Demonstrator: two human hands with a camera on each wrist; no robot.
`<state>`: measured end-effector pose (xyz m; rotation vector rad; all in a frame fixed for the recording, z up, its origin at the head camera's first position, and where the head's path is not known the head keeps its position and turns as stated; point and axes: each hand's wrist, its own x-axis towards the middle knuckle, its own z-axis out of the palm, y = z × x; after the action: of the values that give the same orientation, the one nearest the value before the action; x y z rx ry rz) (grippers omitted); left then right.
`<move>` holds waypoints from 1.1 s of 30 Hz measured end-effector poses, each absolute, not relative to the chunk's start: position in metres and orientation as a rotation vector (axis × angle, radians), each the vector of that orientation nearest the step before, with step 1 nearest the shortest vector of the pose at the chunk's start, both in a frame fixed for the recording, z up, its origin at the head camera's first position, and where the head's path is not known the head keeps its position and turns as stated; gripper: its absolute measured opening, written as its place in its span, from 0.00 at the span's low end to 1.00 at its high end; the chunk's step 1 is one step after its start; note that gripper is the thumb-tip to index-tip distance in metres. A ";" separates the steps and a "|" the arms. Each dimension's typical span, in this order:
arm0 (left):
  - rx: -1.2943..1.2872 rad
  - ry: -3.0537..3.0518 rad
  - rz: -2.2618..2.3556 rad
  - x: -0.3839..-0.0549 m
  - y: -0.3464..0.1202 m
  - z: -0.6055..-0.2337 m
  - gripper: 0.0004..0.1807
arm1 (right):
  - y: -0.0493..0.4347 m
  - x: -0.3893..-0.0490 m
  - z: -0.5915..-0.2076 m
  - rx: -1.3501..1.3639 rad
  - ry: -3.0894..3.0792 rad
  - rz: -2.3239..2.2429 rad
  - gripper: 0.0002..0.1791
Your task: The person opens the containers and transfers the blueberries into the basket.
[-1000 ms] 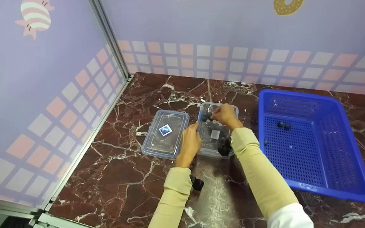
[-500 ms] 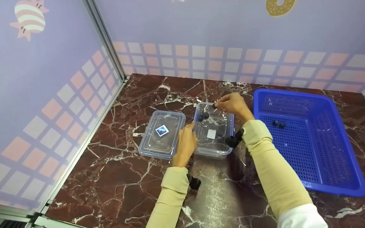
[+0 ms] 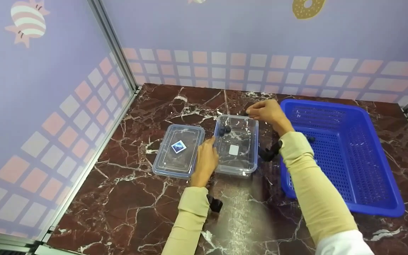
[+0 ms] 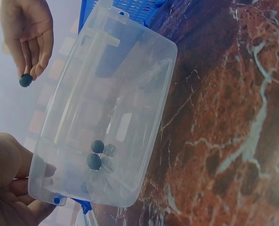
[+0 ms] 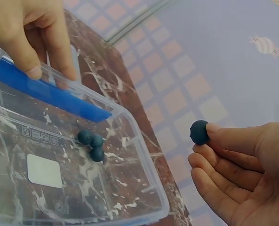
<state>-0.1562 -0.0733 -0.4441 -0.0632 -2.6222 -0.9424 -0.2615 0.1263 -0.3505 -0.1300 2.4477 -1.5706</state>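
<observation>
My right hand (image 3: pixel 268 112) pinches a dark blueberry (image 5: pixel 199 132) between thumb and fingertips, raised just past the far right corner of a clear plastic container (image 3: pixel 239 161). The other fingers are loosely bent. My left hand (image 3: pixel 207 159) grips the container's left wall by the rim, near a blue clip flap (image 5: pixel 50 96). Inside the container, toward its far left corner, lies a small cluster of blueberries (image 4: pixel 97 147); the wall mirrors them faintly. A clear lid (image 3: pixel 166 161) with a blue edge and a diamond sticker lies left of the container.
To the right stands a blue perforated basket (image 3: pixel 377 170) with at least one blueberry (image 3: pixel 311 139) on its floor; my right forearm covers part of it. Printed wall panels (image 3: pixel 204 32) bound the marble-patterned table (image 3: pixel 119 198) at the back and left.
My right hand has risen out of the container and moved right and away, holding a blueberry. The left hand keeps its grip on the rim. The head view has shifted slightly.
</observation>
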 end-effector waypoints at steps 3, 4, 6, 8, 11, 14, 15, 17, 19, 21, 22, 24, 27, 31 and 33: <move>-0.065 -2.619 -0.939 -0.156 -0.074 -0.445 0.21 | 0.133 -0.261 -0.349 -0.097 2.442 -1.590 0.18; -0.064 -2.618 -0.943 -0.156 -0.074 -0.446 0.21 | 0.136 -0.262 -0.348 -0.089 2.443 -1.595 0.18; -0.059 -2.616 -0.948 -0.156 -0.074 -0.446 0.21 | 0.141 -0.261 -0.347 -0.073 2.434 -1.614 0.18; -0.054 -2.615 -0.953 -0.155 -0.074 -0.446 0.21 | 0.148 -0.261 -0.346 -0.062 2.428 -1.627 0.19; -0.046 -2.615 -0.962 -0.155 -0.074 -0.445 0.21 | 0.161 -0.260 -0.344 -0.033 2.405 -1.649 0.20; -0.049 -2.605 -0.980 -0.155 -0.074 -0.445 0.21 | 0.176 -0.258 -0.343 -0.003 2.371 -1.671 0.23; -0.052 -2.603 -0.981 -0.155 -0.074 -0.445 0.21 | 0.182 -0.258 -0.343 0.012 2.356 -1.679 0.24; -0.054 -2.603 -0.977 -0.155 -0.074 -0.445 0.21 | 0.193 -0.257 -0.344 0.038 2.323 -1.712 0.25; -0.054 -2.602 -0.977 -0.155 -0.074 -0.445 0.21 | 0.205 -0.257 -0.347 0.065 2.301 -1.739 0.26; -0.054 -2.608 -0.975 -0.155 -0.074 -0.445 0.21 | 0.217 -0.255 -0.351 0.093 2.280 -1.750 0.26; -0.056 -2.607 -0.977 -0.155 -0.073 -0.445 0.21 | 0.223 -0.255 -0.354 0.108 2.276 -1.751 0.27; -0.059 -2.606 -0.980 -0.155 -0.073 -0.446 0.21 | 0.235 -0.252 -0.361 0.135 2.269 -1.747 0.28; -0.066 -2.605 -0.977 -0.155 -0.073 -0.446 0.21 | 0.251 -0.250 -0.373 0.170 2.229 -1.771 0.30; -0.061 -2.594 -0.976 -0.155 -0.073 -0.446 0.21 | 0.265 -0.246 -0.389 0.189 2.177 -1.790 0.31; -0.060 -2.587 -0.985 -0.155 -0.073 -0.446 0.21 | 0.270 -0.244 -0.396 0.196 2.173 -1.771 0.30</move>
<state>-0.1548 -0.0729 -0.4457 -0.0599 -2.5874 -0.9852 -0.2439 0.2704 -0.3961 0.1963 2.1728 -1.7711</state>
